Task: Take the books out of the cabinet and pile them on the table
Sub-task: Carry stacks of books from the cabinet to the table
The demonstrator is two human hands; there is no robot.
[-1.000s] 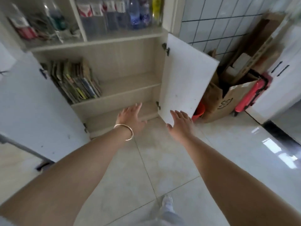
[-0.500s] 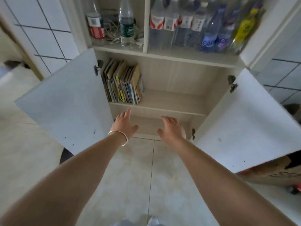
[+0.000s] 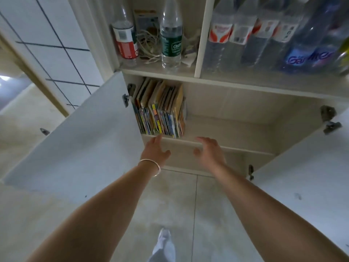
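Standing upright on the cabinet (image 3: 226,118) shelf, the books (image 3: 160,110) sit just above both hands — left hand (image 3: 154,150) and right hand (image 3: 209,151) spread, holding nothing.

Both bare arms stretch forward side by side, near each other but apart. The left hand (image 3: 154,151), a thin bangle at its wrist, has relaxed fingers and holds nothing. The right hand (image 3: 208,152) is likewise loose and empty, fingers slightly bent

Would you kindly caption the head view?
Both open hands, left and right, reach toward books in the open cabinet.
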